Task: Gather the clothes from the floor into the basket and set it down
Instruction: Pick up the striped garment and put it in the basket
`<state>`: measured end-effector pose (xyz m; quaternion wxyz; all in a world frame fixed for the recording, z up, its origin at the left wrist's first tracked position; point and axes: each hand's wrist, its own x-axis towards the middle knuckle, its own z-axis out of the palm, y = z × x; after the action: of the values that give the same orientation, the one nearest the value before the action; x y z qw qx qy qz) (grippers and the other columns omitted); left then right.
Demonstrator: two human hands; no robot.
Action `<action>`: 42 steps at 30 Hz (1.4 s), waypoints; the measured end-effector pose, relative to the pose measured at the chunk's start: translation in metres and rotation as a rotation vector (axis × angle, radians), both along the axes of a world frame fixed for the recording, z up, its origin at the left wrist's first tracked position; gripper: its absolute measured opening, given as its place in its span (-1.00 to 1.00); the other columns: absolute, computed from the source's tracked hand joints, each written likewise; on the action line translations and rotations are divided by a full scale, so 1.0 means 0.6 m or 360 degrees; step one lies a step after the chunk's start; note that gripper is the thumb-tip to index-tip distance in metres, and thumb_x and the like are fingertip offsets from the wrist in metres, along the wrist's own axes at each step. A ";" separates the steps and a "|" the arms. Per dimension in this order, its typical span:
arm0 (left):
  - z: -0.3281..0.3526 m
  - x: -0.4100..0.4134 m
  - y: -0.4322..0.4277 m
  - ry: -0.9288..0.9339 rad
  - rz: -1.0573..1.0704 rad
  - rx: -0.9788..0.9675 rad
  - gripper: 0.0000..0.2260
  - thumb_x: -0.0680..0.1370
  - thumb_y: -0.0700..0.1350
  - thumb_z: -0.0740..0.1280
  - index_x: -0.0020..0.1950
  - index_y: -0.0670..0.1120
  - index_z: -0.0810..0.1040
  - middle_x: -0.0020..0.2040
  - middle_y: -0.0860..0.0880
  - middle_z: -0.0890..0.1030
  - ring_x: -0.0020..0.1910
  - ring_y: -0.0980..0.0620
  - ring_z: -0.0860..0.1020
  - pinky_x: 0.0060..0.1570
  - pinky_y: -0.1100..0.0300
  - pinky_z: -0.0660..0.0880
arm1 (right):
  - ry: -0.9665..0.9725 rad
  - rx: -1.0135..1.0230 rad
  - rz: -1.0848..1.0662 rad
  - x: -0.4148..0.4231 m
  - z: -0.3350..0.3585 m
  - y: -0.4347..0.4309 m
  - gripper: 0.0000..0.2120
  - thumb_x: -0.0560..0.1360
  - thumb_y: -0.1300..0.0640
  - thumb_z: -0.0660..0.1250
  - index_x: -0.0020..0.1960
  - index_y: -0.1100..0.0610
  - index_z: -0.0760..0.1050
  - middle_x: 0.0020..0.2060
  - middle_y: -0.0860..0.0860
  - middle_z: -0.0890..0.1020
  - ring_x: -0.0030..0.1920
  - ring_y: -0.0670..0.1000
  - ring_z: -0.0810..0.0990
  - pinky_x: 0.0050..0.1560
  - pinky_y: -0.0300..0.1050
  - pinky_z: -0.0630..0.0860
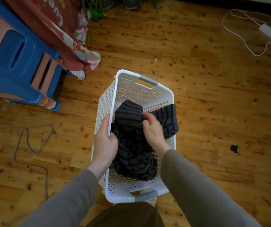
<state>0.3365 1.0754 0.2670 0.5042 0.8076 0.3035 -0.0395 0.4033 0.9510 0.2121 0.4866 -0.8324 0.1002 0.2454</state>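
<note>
A white perforated laundry basket [128, 86] with grey handles sits in front of me over the wooden floor. A dark grey striped garment [133, 154] fills most of it, and one end hangs over the right rim. My left hand [104, 141] grips the basket's left rim. My right hand [152, 128] is inside the basket, fingers closed on a fold of the striped garment. A small dark scrap of cloth [234, 148] lies on the floor to the right of the basket.
Stacked blue and pink plastic stools [21, 63] stand at the left, with a red patterned cloth [62, 38] draped beside them. A grey cord [33, 145] loops on the floor at left. A white cable and adapter [269, 32] lie at the far right.
</note>
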 end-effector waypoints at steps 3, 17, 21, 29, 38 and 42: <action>0.005 -0.006 0.012 0.0000 -0.0039 -0.0034 -0.47 0.52 -0.43 0.11 0.46 -0.08 0.24 0.42 -0.09 0.36 0.39 -0.07 0.33 0.37 -0.09 0.32 | -0.0170 -0.0304 -0.0614 0.022 -0.006 -0.051 -0.70 0.55 0.21 0.09 0.22 0.21 0.45 0.16 0.20 0.56 0.19 0.17 0.49 0.16 -0.09 0.37; 0.014 -0.001 0.018 -0.0050 -0.0109 0.0022 -0.46 0.50 -0.44 0.12 0.45 -0.08 0.26 0.40 -0.09 0.39 0.38 -0.05 0.34 0.39 -0.03 0.30 | -0.0350 -0.0305 -0.0950 -0.006 -0.010 -0.100 -0.83 0.53 0.26 0.21 0.00 0.29 0.56 -0.06 0.21 0.65 -0.06 0.11 0.55 -0.07 -0.29 0.33; 0.012 -0.004 0.015 -0.0009 -0.0057 0.0002 -0.45 0.50 -0.44 0.12 0.45 -0.10 0.25 0.41 -0.11 0.38 0.39 -0.07 0.33 0.39 -0.07 0.30 | -0.0642 0.0023 -0.0798 -0.029 0.037 -0.038 -0.86 0.54 0.30 0.19 -0.05 0.31 0.52 -0.22 0.01 0.59 -0.19 -0.12 0.49 -0.18 -0.51 0.30; 0.021 0.005 -0.005 -0.0057 0.0011 -0.0024 -0.43 0.42 -0.49 0.12 0.38 -0.10 0.36 0.25 -0.09 0.51 0.27 -0.06 0.45 0.29 0.06 0.40 | -0.0207 0.0405 0.0148 -0.068 0.075 0.062 -0.89 0.54 0.17 0.19 -0.08 0.11 0.49 -0.28 -0.11 0.51 -0.28 -0.16 0.45 -0.29 -0.47 0.33; 0.025 0.003 0.004 -0.0072 0.0135 -0.0118 -0.47 0.49 -0.45 0.09 0.41 -0.07 0.32 0.29 0.00 0.45 0.25 0.06 0.41 0.20 0.18 0.40 | -0.0016 -0.0140 0.0269 -0.048 0.044 0.013 -0.60 0.51 0.03 0.27 0.29 0.15 0.37 -0.19 -0.06 0.55 -0.11 -0.01 0.53 -0.10 -0.16 0.46; 0.034 0.001 0.013 -0.0083 0.0109 -0.0143 -0.47 0.49 -0.45 0.10 0.41 -0.06 0.32 0.29 0.00 0.46 0.26 0.03 0.42 0.22 0.14 0.41 | 0.0108 -0.0554 0.0342 -0.025 0.040 -0.032 -0.70 0.54 0.10 0.15 0.20 0.20 0.45 0.10 0.19 0.57 0.12 0.21 0.53 0.16 0.11 0.50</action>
<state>0.3372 1.0833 0.2874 0.5486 0.7741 0.3155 -0.0148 0.3886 0.9320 0.2358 0.3028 -0.9011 0.0680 0.3029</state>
